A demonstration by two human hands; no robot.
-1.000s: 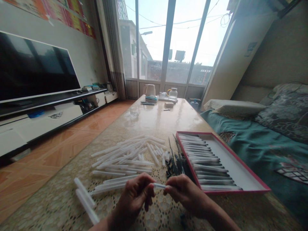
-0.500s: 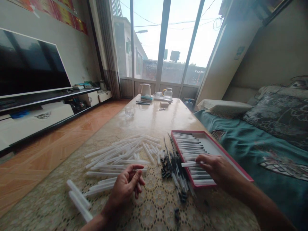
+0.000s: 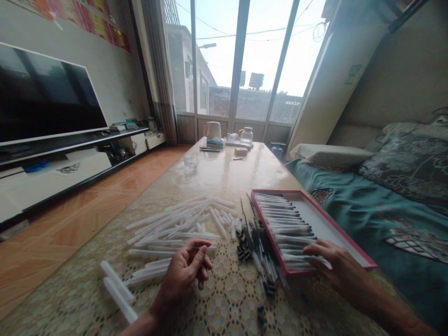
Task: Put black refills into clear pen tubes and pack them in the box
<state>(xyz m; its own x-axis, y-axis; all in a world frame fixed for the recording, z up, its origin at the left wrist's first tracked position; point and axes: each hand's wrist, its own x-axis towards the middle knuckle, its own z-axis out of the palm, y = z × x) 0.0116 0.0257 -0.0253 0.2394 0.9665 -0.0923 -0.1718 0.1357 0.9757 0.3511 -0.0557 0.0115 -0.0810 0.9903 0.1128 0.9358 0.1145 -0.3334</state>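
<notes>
My left hand (image 3: 187, 268) hovers over the table, palm inward, fingers loosely bent and thumb apart from the forefinger, with nothing in it. Close by lies a heap of white translucent tubes (image 3: 175, 228). My right hand (image 3: 331, 261) is over the near end of a pink-rimmed box (image 3: 336, 226), its fingers apart and touching the row of slim white pens with dark ends (image 3: 289, 217). Between the hands are thin dark pen refills (image 3: 257, 238) and small black caps (image 3: 244, 249).
Two thicker white tubes (image 3: 119, 298) lie at the near left. A drinking glass (image 3: 190, 162), a kettle (image 3: 212, 129) and a glass jug (image 3: 246, 135) stand farther along the table (image 3: 224, 179). A sofa (image 3: 336, 186) runs along the right.
My right hand has set the white pen down in the box and let go, moving a little toward me and to the right. My left hand has kept its pose.
</notes>
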